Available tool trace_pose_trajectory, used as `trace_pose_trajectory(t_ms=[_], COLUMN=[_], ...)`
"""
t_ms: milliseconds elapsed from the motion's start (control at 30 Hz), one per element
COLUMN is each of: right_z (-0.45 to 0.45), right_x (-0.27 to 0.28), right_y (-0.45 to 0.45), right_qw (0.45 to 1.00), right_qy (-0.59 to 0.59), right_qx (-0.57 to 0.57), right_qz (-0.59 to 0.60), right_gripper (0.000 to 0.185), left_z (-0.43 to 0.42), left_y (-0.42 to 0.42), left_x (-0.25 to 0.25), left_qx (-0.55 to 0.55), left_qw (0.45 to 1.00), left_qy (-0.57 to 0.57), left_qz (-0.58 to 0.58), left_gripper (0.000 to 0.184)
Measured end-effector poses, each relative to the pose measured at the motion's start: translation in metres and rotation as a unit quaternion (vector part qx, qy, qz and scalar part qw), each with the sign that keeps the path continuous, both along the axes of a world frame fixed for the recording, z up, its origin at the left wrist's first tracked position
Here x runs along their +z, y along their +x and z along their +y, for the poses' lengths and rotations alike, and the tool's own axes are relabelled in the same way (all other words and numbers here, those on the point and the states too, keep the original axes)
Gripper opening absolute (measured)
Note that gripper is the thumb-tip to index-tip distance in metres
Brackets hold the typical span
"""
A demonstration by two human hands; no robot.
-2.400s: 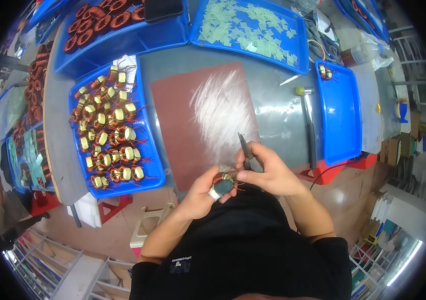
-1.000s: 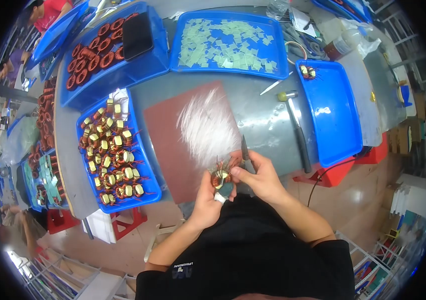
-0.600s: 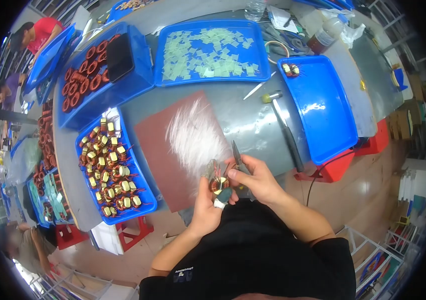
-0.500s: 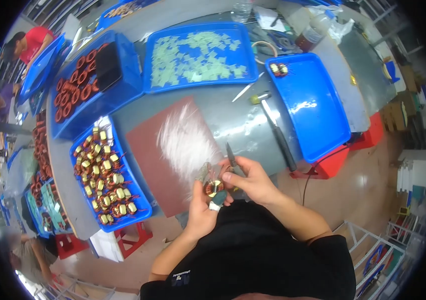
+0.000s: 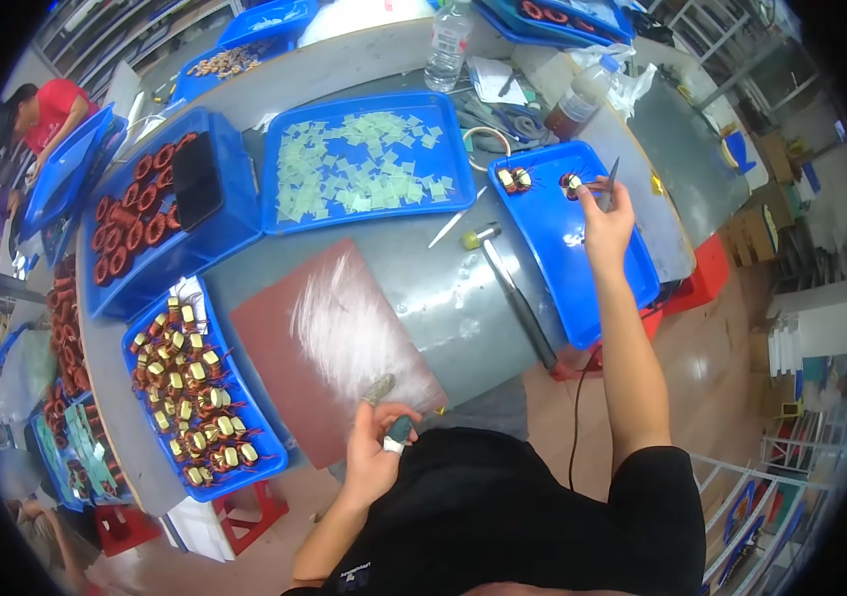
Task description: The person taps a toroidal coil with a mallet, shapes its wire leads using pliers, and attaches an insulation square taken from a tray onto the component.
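Observation:
My right hand (image 5: 609, 230) reaches over the right blue tray (image 5: 582, 273), its fingertips at a copper-wound ring coil (image 5: 571, 186) with a pale yellow piece in it. A dark pointed tool (image 5: 613, 173) sticks up from the same hand. Two similar coils (image 5: 514, 180) lie at that tray's far left corner. My left hand (image 5: 372, 457) is above the near edge of a worn reddish-brown sheet (image 5: 275, 328), holding nothing. Its index finger, in a greyish cover, points forward, apart from the thumb, which wears a green and white wrap; the other fingers curl.
A hammer (image 5: 518, 303) and a white pen-like stick (image 5: 458, 217) lie on the grey table. Left stand a tray of finished-looking coils (image 5: 185, 382) and a bin of red rings (image 5: 136, 214) with a black phone-like slab (image 5: 197, 179). Pale green squares (image 5: 364, 164) fill another tray. Bottles (image 5: 448, 45) stand behind.
My right hand has moved from beside my left hand, out to the right tray, carrying the coil and the pointed tool. My left hand has let go of the coil. The view has shifted.

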State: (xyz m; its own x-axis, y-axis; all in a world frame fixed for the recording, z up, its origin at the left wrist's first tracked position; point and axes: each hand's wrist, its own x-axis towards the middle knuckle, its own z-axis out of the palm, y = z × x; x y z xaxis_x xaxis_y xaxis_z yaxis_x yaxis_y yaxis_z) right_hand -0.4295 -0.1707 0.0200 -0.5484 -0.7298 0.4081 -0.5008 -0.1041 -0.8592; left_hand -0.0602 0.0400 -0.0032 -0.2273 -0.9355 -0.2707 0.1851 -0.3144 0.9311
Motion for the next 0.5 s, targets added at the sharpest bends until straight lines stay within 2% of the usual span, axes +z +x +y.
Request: trace_pose_trajectory(t_ms=[133,167,200,267,333,367,500], right_z=[-0.034,-0.049,-0.05,-0.054,-0.056,-0.058,-0.057], right_x=[-0.032,-0.06,-0.058,-0.052,-0.052,-0.054,-0.053], right_y=[-0.006,-0.023,-0.016,-0.003,-0.002,-0.006,-0.012], right_qw=[0.998,0.997,0.996,0.983,0.982,0.983,0.978], right_qy=[0.036,0.048,0.052,0.116,0.11,0.126,0.136], right_qx=[-0.012,0.012,0.017,0.051,0.053,0.048,0.06], right_qz=[0.058,0.067,0.066,-0.132,-0.145,-0.126,-0.149], right_gripper=[0.03,0.027,0.027,0.022,0.017,0.025,0.024], left_z=[-0.003,-0.001,0.002,0.006,0.008,0.009,0.016], left_y=[0.001,0.001,0.002,0.006,0.009,0.011,0.014], left_x=[0.009,0.005,0.002,0.0,0.001,0.002,0.009], left_qx=[0.009,0.017,0.024,0.034,0.045,0.049,0.07], left_qw=[1.0,1.0,0.999,0.999,0.998,0.998,0.997], left_qy=[0.015,-0.006,-0.028,-0.026,-0.027,-0.02,-0.003], left_qz=[-0.01,-0.016,-0.023,-0.026,-0.03,-0.03,-0.021], left_gripper=[0.018,0.013,0.011,0.011,0.01,0.009,0.008])
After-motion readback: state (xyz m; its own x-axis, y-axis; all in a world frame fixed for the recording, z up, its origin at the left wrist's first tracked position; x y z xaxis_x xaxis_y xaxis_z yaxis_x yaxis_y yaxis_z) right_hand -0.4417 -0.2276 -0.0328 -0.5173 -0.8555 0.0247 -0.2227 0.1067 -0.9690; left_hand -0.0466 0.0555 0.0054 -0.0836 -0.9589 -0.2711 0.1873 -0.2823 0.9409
